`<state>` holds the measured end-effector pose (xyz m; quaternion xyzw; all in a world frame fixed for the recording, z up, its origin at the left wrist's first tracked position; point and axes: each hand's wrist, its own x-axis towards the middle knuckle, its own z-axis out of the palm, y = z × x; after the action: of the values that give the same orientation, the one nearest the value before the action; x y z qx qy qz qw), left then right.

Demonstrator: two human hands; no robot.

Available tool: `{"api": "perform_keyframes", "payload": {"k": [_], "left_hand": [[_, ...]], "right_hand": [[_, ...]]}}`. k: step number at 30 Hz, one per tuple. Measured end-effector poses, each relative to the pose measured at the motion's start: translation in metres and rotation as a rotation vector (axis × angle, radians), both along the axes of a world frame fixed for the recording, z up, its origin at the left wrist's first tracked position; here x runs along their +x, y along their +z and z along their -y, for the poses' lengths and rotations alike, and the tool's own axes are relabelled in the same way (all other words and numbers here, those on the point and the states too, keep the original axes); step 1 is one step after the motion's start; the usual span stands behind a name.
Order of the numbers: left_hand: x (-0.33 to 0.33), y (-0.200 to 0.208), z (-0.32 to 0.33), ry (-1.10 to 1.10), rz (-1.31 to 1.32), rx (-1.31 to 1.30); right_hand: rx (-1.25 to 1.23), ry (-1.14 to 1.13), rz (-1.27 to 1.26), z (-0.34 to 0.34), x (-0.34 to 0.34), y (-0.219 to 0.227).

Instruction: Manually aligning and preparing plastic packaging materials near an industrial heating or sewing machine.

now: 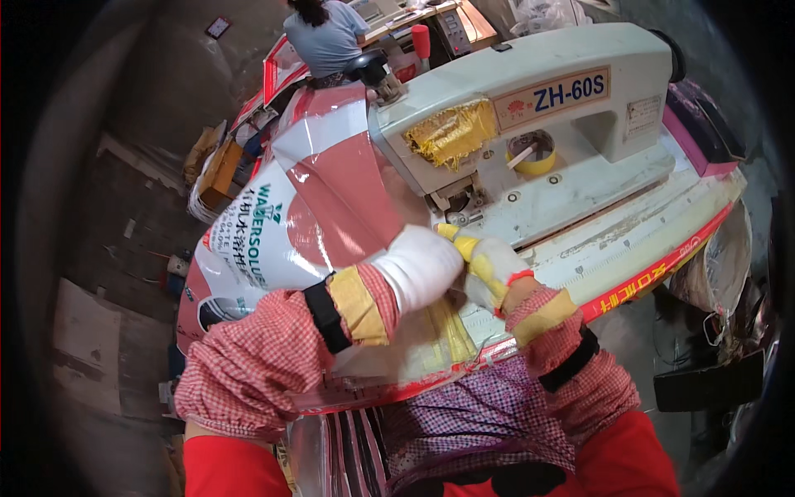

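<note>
A glossy pink and white printed bag [323, 190] lies over the left side of the sewing machine [530, 124] bed and reaches the needle area. My left hand [421, 269], in a white glove, is on the bag's near right part; its fingers are hidden and blurred. Close beside it is my right hand [489, 261], in a white and yellow glove, just in front of the presser foot [457, 203]. Its fingers are bent together; what they hold cannot be made out. Below the hands are thin yellowish sheets [447, 335] at the table's near edge.
A yellow tape roll [534, 156] with a white stick in it sits under the machine arm. A pink and black box [702, 128] stands at the table's right end. Beyond the machine, a person in light blue [325, 37] sits at another table. An orange-brown carton [222, 174] stands left.
</note>
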<state>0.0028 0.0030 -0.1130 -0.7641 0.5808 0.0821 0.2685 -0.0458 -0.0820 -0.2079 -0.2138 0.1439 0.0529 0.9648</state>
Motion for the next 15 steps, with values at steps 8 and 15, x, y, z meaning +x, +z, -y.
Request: {"api": "perform_keyframes", "payload": {"k": [8, 15], "left_hand": [[0.101, -0.033, -0.031, 0.256, 0.212, -0.35], [-0.039, 0.093, -0.174, -0.016, 0.231, -0.039]], "right_hand": [[-0.039, 0.038, 0.126, -0.034, -0.012, 0.002], [-2.338, -0.042, 0.532, -0.065, 0.012, 0.002]]}}
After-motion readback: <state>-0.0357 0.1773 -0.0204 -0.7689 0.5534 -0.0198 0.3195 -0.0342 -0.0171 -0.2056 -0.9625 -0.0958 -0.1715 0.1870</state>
